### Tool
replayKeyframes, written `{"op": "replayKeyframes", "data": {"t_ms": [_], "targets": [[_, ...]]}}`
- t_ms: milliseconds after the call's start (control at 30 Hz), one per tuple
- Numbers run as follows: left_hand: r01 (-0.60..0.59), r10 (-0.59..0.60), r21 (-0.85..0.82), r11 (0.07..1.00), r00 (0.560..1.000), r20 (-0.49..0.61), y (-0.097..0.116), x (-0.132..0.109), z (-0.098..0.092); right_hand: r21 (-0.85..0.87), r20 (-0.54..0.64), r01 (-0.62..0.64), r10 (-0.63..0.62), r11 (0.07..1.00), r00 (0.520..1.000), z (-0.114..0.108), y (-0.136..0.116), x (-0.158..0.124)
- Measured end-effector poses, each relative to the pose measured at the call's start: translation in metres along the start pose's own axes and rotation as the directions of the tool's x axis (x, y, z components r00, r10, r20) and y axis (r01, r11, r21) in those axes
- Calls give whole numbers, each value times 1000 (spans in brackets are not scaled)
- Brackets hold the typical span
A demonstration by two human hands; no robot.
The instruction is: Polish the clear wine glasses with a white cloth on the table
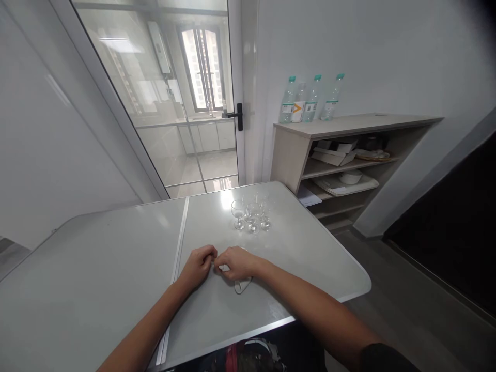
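My left hand (200, 263) is closed, with its fingertips meeting those of my right hand (235, 262) low over the table. Both hands pinch at a small spot between them; what lies in the fingers is too small and hidden to make out. A white piece that looks like cloth (243, 285) sticks out below my right hand, and most of it is covered by the hand. Beyond the hands stands a cluster of several clear stemmed glasses (239, 211), upright and close together.
The pale table (135, 279) has a metal seam strip (179, 248) left of the hands. A wooden shelf unit (290, 155) stands at the back right, with several plastic bottles (310, 103) on top and trays inside. Behind the table is a glass door with a black handle (239, 117).
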State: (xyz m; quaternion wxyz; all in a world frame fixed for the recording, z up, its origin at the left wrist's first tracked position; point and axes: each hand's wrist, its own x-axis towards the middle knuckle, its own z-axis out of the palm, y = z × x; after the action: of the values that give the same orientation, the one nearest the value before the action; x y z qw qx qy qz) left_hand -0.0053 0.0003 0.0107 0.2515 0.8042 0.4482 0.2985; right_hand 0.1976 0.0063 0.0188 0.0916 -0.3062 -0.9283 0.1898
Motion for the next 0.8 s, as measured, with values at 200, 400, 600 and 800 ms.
{"op": "replayKeyframes", "data": {"t_ms": [200, 400, 600, 800], "targets": [[-112, 132, 106, 988, 969, -211, 13, 7, -12, 1, -65, -32, 32, 999, 997, 8, -2, 5], [-209, 249, 213, 955, 950, -186, 64, 31, -42, 26, -131, -91, 94, 996, 987, 12, -8, 9], [-381, 375, 166, 909, 924, 72, 115, 103, -51, 77, -142, -68, 79, 995, 987, 14, -2, 13], [-577, 488, 338, 743, 813, 317, 128, 180, -35, 97, -146, -80, 94, 992, 985, 16, -2, 12]]}}
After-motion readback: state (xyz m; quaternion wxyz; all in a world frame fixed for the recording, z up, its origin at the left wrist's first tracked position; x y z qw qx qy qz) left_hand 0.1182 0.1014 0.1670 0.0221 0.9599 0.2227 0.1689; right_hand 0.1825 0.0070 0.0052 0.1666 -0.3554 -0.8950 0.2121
